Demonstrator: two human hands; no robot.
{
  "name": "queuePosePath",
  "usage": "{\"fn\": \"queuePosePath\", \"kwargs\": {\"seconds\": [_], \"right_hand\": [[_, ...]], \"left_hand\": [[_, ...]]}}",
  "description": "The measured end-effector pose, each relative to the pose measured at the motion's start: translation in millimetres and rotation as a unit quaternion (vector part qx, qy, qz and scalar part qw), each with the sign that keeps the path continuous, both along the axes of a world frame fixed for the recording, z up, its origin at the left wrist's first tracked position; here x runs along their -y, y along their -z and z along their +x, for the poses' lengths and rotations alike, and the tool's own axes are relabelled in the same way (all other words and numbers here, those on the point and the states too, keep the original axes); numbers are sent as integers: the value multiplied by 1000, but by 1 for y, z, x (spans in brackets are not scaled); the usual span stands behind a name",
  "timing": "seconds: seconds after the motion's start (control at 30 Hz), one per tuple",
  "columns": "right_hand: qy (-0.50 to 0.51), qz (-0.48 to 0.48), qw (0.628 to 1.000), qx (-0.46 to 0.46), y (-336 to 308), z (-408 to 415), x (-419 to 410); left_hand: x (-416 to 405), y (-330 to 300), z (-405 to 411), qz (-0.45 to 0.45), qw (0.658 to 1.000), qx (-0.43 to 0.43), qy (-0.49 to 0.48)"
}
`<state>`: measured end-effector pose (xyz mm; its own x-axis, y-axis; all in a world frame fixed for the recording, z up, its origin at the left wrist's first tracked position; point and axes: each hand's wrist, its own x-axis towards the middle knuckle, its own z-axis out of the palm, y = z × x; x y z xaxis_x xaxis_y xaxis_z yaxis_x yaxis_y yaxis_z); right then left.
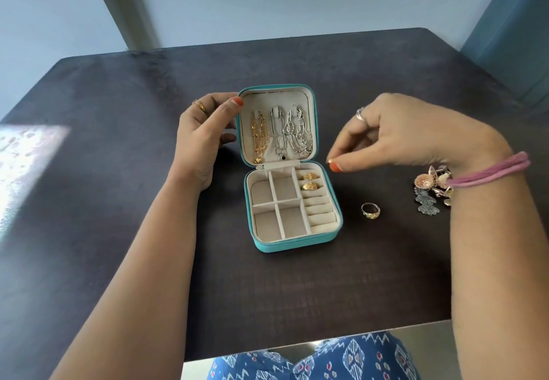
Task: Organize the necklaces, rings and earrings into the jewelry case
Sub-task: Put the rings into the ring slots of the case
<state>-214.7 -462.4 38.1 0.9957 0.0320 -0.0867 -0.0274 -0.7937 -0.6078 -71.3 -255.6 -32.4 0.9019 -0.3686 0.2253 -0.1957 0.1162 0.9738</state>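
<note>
Jewelry case (pixel 292 243) lies open mid-table (pixel 118 201). 3 necklaces (pixel 280 133) hang in the lid, 2 gold rings (pixel 309 181) sit in the ring rolls. Left hand (pixel 205 130) grips the lid's left edge. Right hand (pixel 395 139) hovers just right of the case, fingertips pinched – can't tell if it holds anything. Loose ring (pixel 370 210) and earrings (pixel 432 192) lie on the table to the right.

A dark brown, matte wooden table (pixel 118 189) fills most of the frame. At its centre lies an open teal square zip-up jewelry case (pixel 297 244). To the right of it lies a single gold ring (pixel 370 210), and further right a small heap of ornate metal earrings (pixel 430 192).
</note>
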Motion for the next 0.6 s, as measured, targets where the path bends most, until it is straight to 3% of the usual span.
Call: {"fn": "queuePosePath", "kwargs": {"seconds": [0.13,0.33,0.6], "right_hand": [[-100,113,989,-9,-5,-2,-14],[-141,44,986,-75,3,6,-21],[-139,39,985,-95,5,8,-25]], "left_hand": [[0,0,0,0,1000,0,0],[0,-1,-1,6,1000,3,-1],[0,-1,-1,10,1000,5,-6]]}}
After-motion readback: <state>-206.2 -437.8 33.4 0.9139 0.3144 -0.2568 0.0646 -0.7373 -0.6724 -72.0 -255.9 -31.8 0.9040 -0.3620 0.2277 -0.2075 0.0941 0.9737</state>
